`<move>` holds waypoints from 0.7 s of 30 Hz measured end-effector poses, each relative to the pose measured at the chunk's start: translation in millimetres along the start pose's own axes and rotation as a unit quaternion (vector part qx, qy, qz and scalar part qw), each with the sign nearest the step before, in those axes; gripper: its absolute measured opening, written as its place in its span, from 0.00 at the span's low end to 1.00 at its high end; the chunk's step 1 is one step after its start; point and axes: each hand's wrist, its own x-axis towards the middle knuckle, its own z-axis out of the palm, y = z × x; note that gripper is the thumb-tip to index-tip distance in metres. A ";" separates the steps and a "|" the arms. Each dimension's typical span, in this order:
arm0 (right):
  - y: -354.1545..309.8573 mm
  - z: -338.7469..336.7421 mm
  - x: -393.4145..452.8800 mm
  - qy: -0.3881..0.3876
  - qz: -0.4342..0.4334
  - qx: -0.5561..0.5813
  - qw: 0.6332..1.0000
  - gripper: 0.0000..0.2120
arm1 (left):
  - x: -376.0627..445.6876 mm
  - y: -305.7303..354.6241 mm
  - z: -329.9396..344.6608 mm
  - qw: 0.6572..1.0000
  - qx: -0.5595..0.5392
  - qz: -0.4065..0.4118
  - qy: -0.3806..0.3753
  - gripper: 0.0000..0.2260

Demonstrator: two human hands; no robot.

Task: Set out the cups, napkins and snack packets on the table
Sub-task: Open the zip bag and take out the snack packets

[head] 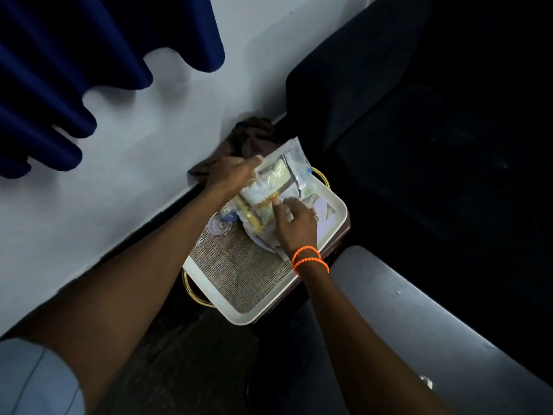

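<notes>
While both hands' fingers pinch the snack packets [270, 187], a clear cup [220, 225] lies in the white tray [302, 275].

No readable text, brand, number or sign anywhere. Printed patches on the snack packets [270, 187] gripped between the left hand [230, 175] and right hand [294, 223], too blurred to make out. Small printed tag on the woven mat [239, 271] just below the grip, also illegible.
</notes>
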 end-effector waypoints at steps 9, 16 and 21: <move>9.4 -32.0 -18.0 0.042 0.187 0.235 0.953 0.42 | -22.6 -4.4 16.5 0.971 -0.069 -0.070 -0.218 0.13; 19.9 -53.9 -30.7 -0.012 0.144 0.477 0.867 0.37 | -60.8 -16.4 51.0 0.967 -0.059 0.012 -0.246 0.18; 39.2 -93.7 -55.6 -0.036 0.121 0.536 0.834 0.34 | -106.1 6.0 55.2 0.973 -0.075 0.048 -0.211 0.33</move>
